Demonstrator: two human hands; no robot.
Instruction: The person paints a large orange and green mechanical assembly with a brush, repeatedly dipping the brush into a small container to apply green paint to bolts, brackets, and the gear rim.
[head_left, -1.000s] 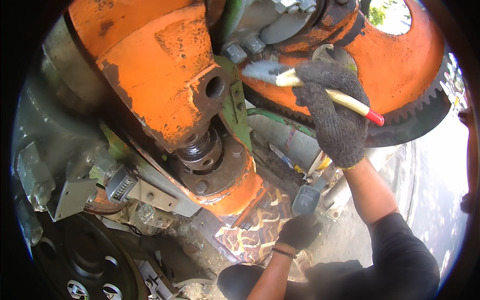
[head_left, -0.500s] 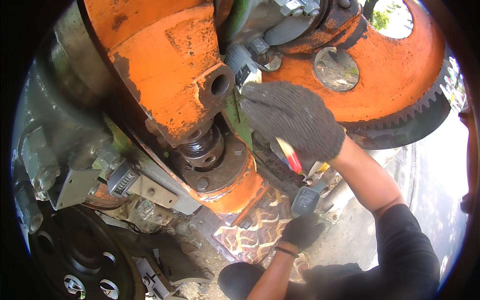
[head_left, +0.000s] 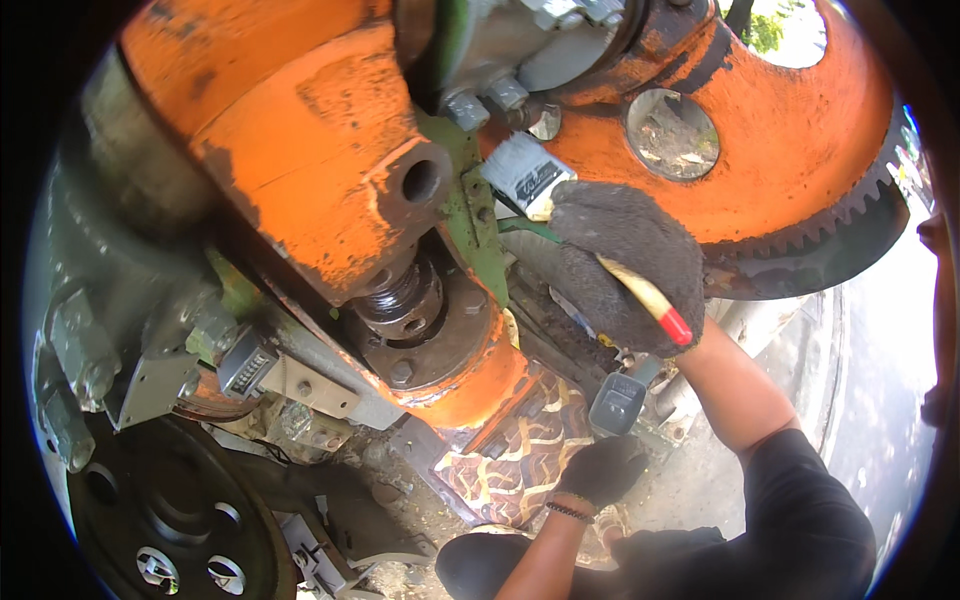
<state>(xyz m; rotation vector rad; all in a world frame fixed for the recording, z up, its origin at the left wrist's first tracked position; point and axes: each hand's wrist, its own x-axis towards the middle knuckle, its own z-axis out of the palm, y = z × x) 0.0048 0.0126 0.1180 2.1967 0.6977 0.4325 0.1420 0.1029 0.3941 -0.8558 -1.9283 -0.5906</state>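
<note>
We see the right hand (head_left: 630,265), in a dark knitted glove, clamped around a paintbrush (head_left: 527,172). The brush's wooden handle slants back across the glove to a red tip; its pale bristles point up and to the left, beside a green metal plate (head_left: 465,200) and in front of the big orange gear wheel (head_left: 790,150). We cannot tell whether the bristles touch either one.

Lower down, we find the left hand (head_left: 598,468), also gloved, with a dark bracelet (head_left: 570,512) at the wrist. It sits just below a grey tub (head_left: 618,403); we cannot tell whether its fingers are together or gripping the tub. To its left lies a patterned cloth (head_left: 515,450), under an orange machine part (head_left: 320,150) with a greasy screw (head_left: 395,300) below its hole. At lower left we see a black wheel (head_left: 170,510).
</note>
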